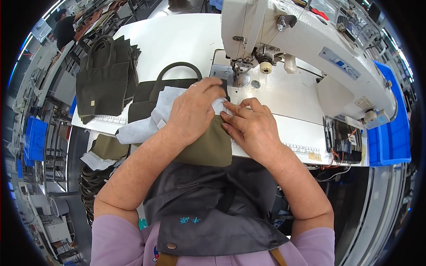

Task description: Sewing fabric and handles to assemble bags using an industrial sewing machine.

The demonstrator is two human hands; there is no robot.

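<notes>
A dark bag panel (141,91) with a looped handle (179,65) lies on the white table in front of the sewing machine's needle area. Over it are folded white lining cloth (166,98) and an olive fabric piece (206,146) that hangs past the table's front edge. My left hand (194,108) rests on the white cloth, its fingers bent together over it near the panel's right edge; the fingertips are partly hidden. At the right edge of the layers, my right hand (252,126) pinches the fabric, fingertips at the seam between white and olive.
The white sewing machine (301,33) fills the upper right. Stacked dark bag panels (102,91) stand at the left, with more olive and white pieces (108,148) below. A blue bin (401,153) and a tray of small tools (346,144) sit at the right.
</notes>
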